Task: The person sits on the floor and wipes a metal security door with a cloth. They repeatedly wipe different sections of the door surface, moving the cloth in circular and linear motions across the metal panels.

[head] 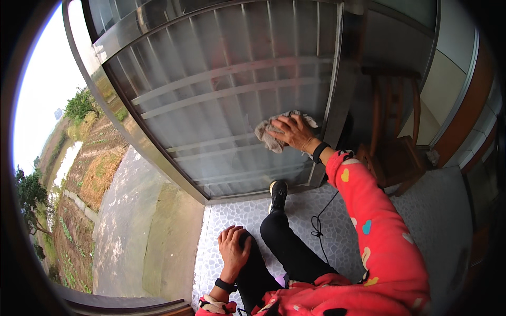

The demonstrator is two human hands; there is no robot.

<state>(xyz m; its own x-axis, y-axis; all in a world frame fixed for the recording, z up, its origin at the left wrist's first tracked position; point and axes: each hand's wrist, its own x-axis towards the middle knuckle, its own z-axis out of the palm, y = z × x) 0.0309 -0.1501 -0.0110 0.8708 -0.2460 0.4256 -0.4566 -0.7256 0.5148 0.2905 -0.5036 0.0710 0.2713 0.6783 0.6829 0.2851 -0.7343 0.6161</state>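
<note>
A crumpled grey cloth (272,136) is pressed flat against a glass door panel (221,106) under my right hand (294,132). The cloth lies near the panel's lower right part, beside the metal frame. Bars show across and down the panel. My left hand (234,249) rests on my bent left knee, its fingers close together and holding nothing. Both wrists bear black bands.
A wooden chair (395,158) stands right of the door frame. A dark cord (317,229) lies looped on the patterned tile floor (348,241). My shoe (278,193) is by the door's bottom rail. Outside, at left, are a paved strip (126,237) and garden plots.
</note>
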